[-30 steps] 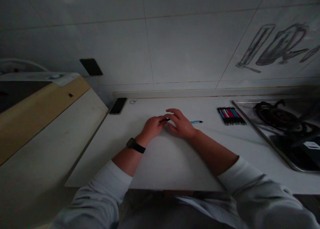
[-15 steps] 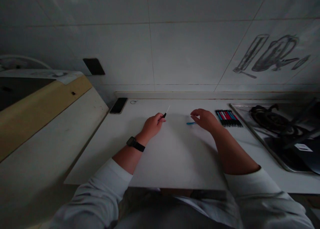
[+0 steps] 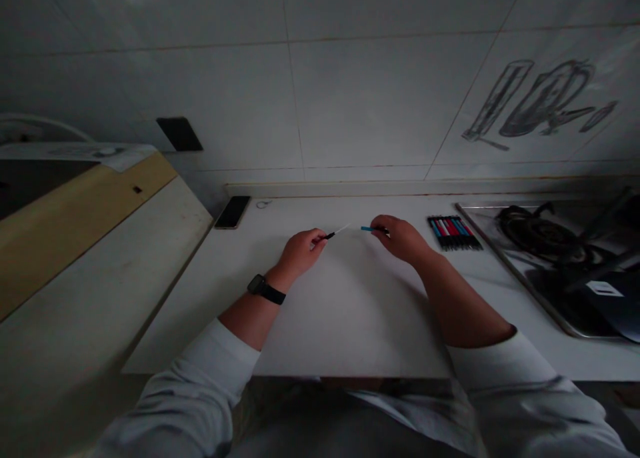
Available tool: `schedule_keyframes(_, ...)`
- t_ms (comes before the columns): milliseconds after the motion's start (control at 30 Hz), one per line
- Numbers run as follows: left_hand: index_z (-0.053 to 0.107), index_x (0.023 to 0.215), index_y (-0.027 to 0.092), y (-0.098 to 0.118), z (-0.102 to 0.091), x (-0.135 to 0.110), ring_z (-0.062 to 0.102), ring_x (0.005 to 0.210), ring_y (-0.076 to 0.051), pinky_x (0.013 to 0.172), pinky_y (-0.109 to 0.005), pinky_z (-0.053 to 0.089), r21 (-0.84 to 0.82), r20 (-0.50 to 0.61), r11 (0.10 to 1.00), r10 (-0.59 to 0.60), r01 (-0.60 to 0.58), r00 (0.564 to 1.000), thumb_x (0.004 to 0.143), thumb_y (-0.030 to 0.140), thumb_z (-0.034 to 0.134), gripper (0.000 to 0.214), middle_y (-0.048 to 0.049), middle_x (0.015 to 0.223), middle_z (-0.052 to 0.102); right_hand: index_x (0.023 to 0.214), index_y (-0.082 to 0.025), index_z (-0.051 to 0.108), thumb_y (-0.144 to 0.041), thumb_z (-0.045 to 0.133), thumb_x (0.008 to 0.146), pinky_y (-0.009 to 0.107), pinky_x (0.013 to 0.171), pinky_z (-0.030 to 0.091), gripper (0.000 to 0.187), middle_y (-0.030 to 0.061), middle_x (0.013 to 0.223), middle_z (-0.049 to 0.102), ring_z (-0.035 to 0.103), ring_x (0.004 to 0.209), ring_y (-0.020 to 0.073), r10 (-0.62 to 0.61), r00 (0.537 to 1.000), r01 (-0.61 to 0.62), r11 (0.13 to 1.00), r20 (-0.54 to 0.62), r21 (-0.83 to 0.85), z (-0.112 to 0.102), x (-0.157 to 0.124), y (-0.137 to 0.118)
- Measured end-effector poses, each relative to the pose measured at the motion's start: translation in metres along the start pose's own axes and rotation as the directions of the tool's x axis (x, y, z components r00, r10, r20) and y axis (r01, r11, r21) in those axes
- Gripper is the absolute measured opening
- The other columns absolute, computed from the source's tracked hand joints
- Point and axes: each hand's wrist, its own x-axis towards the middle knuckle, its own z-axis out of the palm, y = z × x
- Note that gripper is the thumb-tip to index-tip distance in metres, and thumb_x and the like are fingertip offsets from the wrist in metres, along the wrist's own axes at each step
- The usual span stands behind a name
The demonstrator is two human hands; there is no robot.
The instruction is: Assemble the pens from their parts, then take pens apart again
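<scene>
My left hand [image 3: 299, 250], with a black watch on its wrist, is closed around a thin pen refill [image 3: 336, 232] that has a black end and a pale tip pointing right. My right hand [image 3: 401, 237] pinches a blue pen barrel [image 3: 369, 229], its end pointing left toward the refill's tip. The two parts are held a little above the white countertop [image 3: 345, 311], a short gap between them.
A row of several red, blue and black pens [image 3: 453, 232] lies right of my right hand. A gas hob [image 3: 560, 258] fills the right side. A dark phone [image 3: 232, 212] and a small ring [image 3: 263, 204] lie by the back wall. A lower wooden surface [image 3: 75, 225] stands at left.
My hands parted, the left keeping the refill. My right hand reached to the blue barrel on the counter, picked it up and brought it back toward the refill's tip.
</scene>
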Motion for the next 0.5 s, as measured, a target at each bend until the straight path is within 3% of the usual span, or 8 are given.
schedule_keyframes(167,0.073,0.106,0.023,0.003,-0.001,0.001,0.071,0.091,-0.018,0.083,-0.03,0.053,0.006,0.017,1.0,0.013,-0.013,1.0,0.095,0.028,0.063,0.015,-0.0034,0.101,0.078,0.107,-0.021,0.067,-0.028,0.053,0.1,0.033,0.081,0.047,0.017,0.0094,0.105,0.071,0.064,0.092,0.0226,-0.067,0.992,0.071,0.997,-0.108,0.032,-0.005,0.0,-0.009)
schedule_keyframes(500,0.074,0.106,0.023,0.009,-0.004,0.0,0.071,0.093,-0.019,0.088,-0.033,0.053,0.041,0.044,0.998,0.047,-0.048,0.998,0.095,0.028,0.064,0.016,-0.0039,0.1,0.078,0.108,-0.021,0.069,-0.028,0.051,0.101,0.034,0.083,0.049,0.02,0.0097,0.106,0.072,0.065,0.092,0.0226,-0.122,0.989,0.123,0.992,-0.079,0.013,-0.002,-0.002,-0.019)
